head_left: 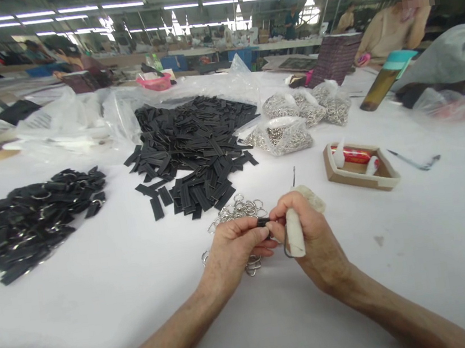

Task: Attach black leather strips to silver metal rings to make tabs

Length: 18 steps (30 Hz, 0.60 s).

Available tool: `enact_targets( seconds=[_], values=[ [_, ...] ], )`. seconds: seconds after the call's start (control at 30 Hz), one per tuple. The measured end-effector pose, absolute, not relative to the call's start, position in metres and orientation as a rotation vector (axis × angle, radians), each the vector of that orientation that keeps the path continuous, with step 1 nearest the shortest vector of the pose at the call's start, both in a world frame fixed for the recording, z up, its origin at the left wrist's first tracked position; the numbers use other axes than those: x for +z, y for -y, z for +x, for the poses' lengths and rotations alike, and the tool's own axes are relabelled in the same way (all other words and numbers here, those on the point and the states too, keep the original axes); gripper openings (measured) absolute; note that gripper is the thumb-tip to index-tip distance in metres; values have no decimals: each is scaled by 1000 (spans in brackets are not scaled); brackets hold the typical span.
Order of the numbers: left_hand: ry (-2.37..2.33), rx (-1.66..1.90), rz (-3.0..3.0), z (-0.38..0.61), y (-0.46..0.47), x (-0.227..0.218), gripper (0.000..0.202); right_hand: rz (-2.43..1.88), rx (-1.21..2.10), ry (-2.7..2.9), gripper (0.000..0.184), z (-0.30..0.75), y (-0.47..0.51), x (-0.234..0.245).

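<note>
Between both hands is a small black strap piece [263, 222], folded or bent at the fingertips. My left hand [235, 247] pinches its left side with thumb and index finger. My right hand [307, 232] has its fingertips at the strap's right side and also keeps a tool with a pale cloth-wrapped handle [295, 234] in its grip; a thin dark tip points away from me, and the tool's exact kind is unclear. Loose metal D-rings [237, 210] lie just beyond and under my left hand. Behind them spreads a large heap of flat black strap pieces [195, 144].
At left lies a pile of black straps with rings [38, 215]. Clear bags of metal rings [285, 135] sit back right, near a cardboard tray [364, 181], a thin tool [415, 161] and a tilted bottle [386, 81]. A person [388, 30] sits across at far right.
</note>
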<state>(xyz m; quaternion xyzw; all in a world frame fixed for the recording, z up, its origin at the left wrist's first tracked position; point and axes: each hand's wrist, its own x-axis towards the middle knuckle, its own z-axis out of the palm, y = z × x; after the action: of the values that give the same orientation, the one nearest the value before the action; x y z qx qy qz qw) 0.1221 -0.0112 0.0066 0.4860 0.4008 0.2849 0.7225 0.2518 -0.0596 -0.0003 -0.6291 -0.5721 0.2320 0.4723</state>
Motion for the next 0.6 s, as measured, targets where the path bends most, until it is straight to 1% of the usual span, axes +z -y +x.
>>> enact_targets(
  seconds=[0.2,0.6],
  values=[
    [-880,606,1098,120,10,5,13,-1520,563,1424,9,252,61,0],
    [-882,583,1075,120,11,10,11,-1528,551,1464,10,253,61,2]
  ],
)
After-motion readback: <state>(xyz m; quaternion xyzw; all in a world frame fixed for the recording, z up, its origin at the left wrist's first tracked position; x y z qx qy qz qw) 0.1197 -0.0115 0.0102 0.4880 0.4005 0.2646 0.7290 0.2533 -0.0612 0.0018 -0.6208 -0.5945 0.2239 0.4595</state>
